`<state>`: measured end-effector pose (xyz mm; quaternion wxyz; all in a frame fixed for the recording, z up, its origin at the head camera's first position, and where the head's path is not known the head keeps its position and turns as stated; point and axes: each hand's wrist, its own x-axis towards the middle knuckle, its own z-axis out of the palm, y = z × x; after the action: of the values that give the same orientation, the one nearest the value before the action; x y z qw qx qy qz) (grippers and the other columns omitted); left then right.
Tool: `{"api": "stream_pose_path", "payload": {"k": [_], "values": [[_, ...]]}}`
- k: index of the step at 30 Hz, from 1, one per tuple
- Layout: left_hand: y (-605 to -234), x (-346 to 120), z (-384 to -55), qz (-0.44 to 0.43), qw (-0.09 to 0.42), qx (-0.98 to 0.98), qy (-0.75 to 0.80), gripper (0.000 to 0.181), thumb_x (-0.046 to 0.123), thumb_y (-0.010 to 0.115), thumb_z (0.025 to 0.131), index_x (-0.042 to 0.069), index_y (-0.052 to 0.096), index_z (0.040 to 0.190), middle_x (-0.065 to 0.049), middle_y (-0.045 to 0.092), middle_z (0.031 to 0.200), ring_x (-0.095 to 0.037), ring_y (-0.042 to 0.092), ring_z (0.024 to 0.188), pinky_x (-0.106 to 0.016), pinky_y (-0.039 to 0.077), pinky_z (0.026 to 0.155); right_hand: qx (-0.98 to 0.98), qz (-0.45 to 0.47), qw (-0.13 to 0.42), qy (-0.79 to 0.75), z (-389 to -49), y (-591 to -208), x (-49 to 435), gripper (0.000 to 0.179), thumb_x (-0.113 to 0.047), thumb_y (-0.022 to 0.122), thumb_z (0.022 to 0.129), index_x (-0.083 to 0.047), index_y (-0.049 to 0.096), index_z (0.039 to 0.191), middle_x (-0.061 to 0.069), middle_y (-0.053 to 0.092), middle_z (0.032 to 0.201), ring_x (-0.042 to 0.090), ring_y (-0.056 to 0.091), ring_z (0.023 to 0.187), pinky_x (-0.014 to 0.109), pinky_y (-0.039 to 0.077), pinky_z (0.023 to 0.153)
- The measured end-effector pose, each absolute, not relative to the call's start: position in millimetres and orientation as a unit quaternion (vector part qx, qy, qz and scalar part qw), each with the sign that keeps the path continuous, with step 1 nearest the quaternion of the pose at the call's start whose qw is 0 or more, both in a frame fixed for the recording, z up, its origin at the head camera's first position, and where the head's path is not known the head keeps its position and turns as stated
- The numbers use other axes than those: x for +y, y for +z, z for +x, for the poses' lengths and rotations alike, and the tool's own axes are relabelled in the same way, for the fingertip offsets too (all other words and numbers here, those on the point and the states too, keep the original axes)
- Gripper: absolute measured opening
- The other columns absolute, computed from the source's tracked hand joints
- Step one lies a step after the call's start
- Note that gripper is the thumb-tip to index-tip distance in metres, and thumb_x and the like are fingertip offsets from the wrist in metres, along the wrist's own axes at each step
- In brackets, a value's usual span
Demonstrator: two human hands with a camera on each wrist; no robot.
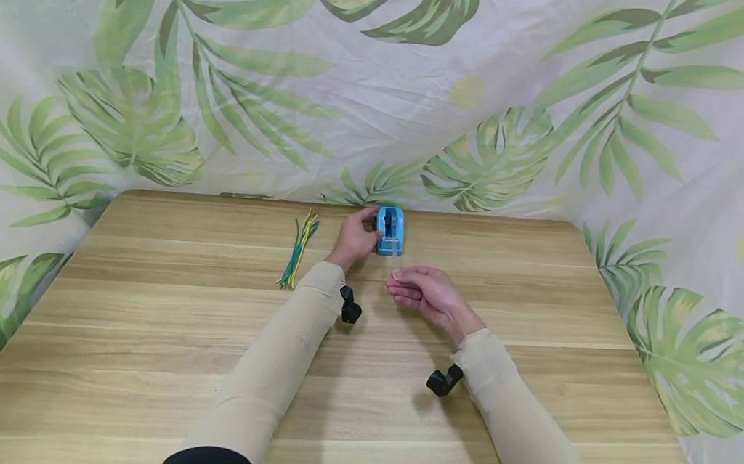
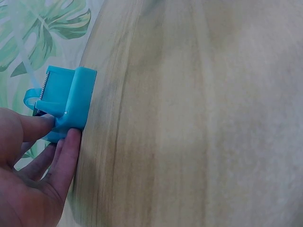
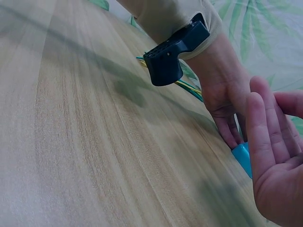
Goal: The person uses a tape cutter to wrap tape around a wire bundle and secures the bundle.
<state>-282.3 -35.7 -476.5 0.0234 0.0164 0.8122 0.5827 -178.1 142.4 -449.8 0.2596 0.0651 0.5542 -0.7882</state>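
A blue tape dispenser (image 1: 400, 228) stands at the back edge of the wooden table. My left hand (image 1: 353, 239) grips its left side; in the left wrist view the thumb and fingers hold the dispenser body (image 2: 81, 101) below its toothed cutter. A faint strip of clear tape (image 1: 394, 251) runs from the dispenser's front towards my right hand (image 1: 431, 295). That hand is in front of the dispenser, thumb and index finger pinched together at the strip's end. In the right wrist view my right hand (image 3: 279, 161) hides most of the dispenser, and its pinched tips are partly out of frame.
A loose bundle of green and yellow wires (image 1: 298, 249) lies left of my left hand. Behind the wooden table (image 1: 161, 332) hangs a leaf-patterned cloth (image 1: 381, 116), close to the dispenser. Each wrist carries a small black camera (image 1: 350, 311).
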Motion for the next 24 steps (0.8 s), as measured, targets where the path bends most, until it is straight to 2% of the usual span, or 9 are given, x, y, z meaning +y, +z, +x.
{"api": "stream_pose_path", "payload": {"k": [9, 20, 24], "values": [[-476.5, -35.0, -282.4, 0.016, 0.021, 0.811, 0.585, 0.061, -0.008, 0.065, 0.092, 0.007, 0.049, 0.148, -0.019, 0.056, 0.137, -0.031, 0.061, 0.11, -0.033, 0.058, 0.072, 0.546, 0.064, 0.261, -0.794, -175.9, -448.9, 143.3, 0.01, -0.001, 0.059, 0.1, -0.004, 0.068, 0.096, 0.01, 0.075, 0.088, 0.017, 0.074, 0.08, 0.031, 0.059, 0.078], [-476.5, -34.8, -282.0, 0.01, 0.025, 0.806, 0.591, 0.06, -0.009, 0.064, 0.093, 0.007, 0.049, 0.149, -0.019, 0.055, 0.138, -0.03, 0.062, 0.108, -0.034, 0.058, 0.074, 0.545, 0.061, 0.263, -0.794, -173.4, -448.6, 143.9, 0.01, -0.001, 0.058, 0.1, -0.004, 0.067, 0.096, 0.01, 0.075, 0.088, 0.017, 0.074, 0.08, 0.03, 0.059, 0.076], [-475.9, -34.5, -281.6, 0.011, 0.025, 0.807, 0.591, 0.059, -0.009, 0.063, 0.093, 0.007, 0.049, 0.148, -0.019, 0.055, 0.137, -0.03, 0.061, 0.109, -0.034, 0.058, 0.074, 0.546, 0.056, 0.266, -0.792, -172.2, -447.5, 145.2, 0.008, -0.001, 0.058, 0.1, 0.0, 0.065, 0.103, 0.01, 0.075, 0.088, 0.017, 0.074, 0.08, 0.03, 0.059, 0.076]]}}
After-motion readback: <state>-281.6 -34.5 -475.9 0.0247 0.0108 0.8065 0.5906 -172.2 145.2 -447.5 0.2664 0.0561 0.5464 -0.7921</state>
